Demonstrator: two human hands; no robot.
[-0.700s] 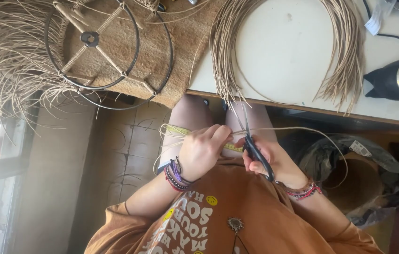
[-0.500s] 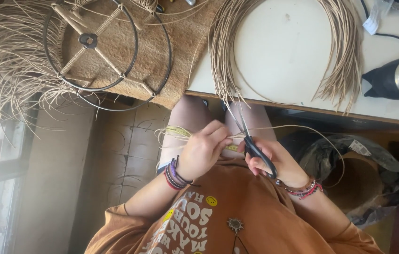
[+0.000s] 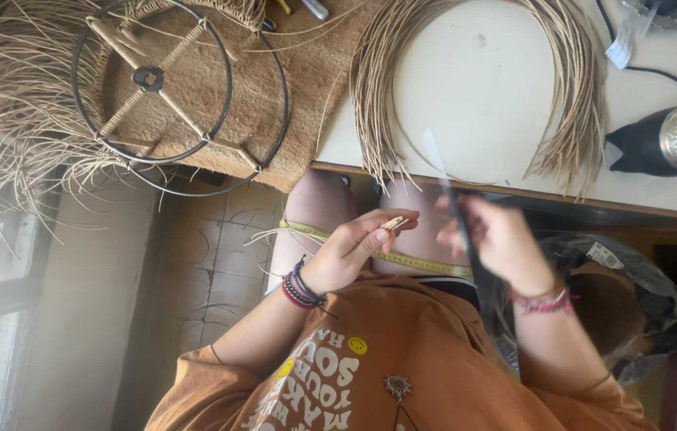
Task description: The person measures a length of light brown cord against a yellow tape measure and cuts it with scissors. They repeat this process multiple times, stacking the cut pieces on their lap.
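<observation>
White table w/ wood front edge carries an arched bundle of tan reeds, ends hanging over the edge. Right of the bundle: black object w/ a silver metal cap, a black cable above it. Left of the bundle: brown fibre mat, w/ a round wire frame on it & loose reed strands further left.

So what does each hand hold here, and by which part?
The left hand pinches the cut end of thin straw strands between thumb and fingers. The right hand grips dark scissors around the handle; motion blur hides details.
</observation>
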